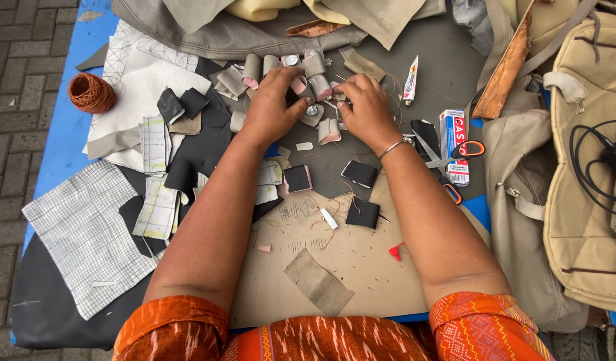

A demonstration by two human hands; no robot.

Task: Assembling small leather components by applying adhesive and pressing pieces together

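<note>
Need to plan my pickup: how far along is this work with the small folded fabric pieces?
Done: several folded pieces lie piled up. In hand: left hand and right hand work in that pile. Left: flat black squares and cut scraps lie unfolded nearby.

Both hands work in a heap of small folded fabric pieces (308,73) at the far end of a brown cardboard sheet (361,267). The left hand (273,103) lies spread on the heap's left part, fingers curled down onto the pieces. The right hand (365,107) rests just right of it, fingertips pinching among the same pieces. On the cardboard, nearer the person, lie black squares (359,174) and a grey woven patch (318,282). Right of the heap lie a glue tube (410,80) and orange-handled scissors (448,157); well left, an orange thread coil (90,92).
</note>
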